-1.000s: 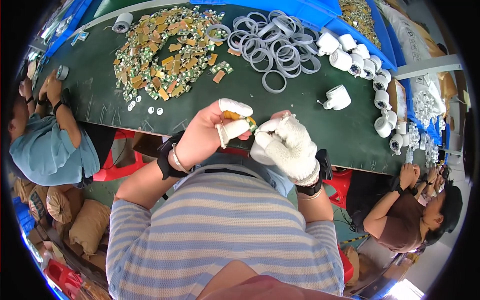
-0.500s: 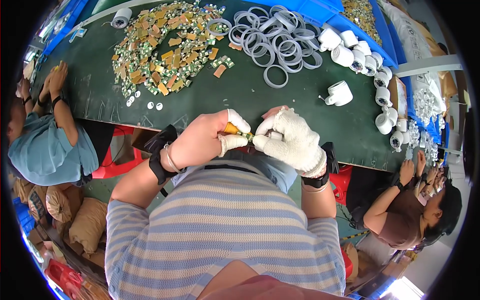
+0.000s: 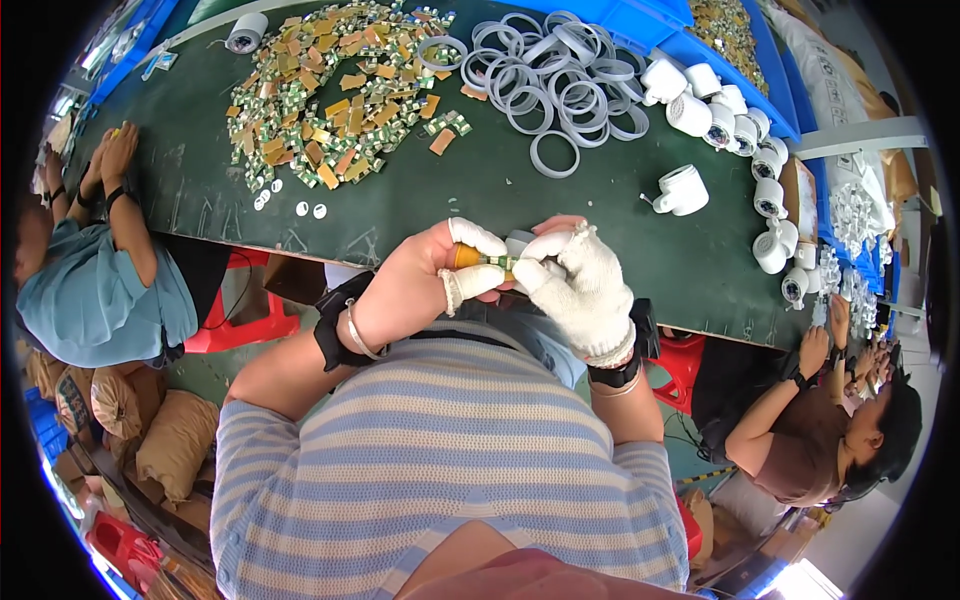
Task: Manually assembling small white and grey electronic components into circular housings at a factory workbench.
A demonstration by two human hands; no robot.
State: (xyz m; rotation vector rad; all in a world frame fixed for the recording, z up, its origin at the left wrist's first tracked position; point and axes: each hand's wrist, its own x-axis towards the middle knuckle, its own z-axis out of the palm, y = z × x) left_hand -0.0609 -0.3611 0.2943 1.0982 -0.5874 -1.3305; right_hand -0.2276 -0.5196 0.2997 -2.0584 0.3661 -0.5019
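My left hand (image 3: 405,283), with white covers on the thumb and index finger, pinches a small green circuit board (image 3: 499,262) with a yellow-orange flap, just off the table's near edge. Closed at the board's other end are the fingertips of my right hand (image 3: 582,288), which wears a white knitted glove. A small pale grey piece (image 3: 519,241) shows between the two hands; which fingers hold it is hidden. Beyond them lies a large heap of similar boards (image 3: 310,110). White camera housings (image 3: 684,190) stand on the right of the table.
Translucent rings (image 3: 555,153) are piled at the far middle of the green table (image 3: 430,205). Blue bins (image 3: 640,22) line the back. Small white discs (image 3: 303,209) lie near the front edge. Co-workers sit at left and right, near red stools (image 3: 270,325).
Both hands have shifted slightly, the right one a little to the left. More of the board's green part shows between the fingertips, and the pale grey piece now appears above it.
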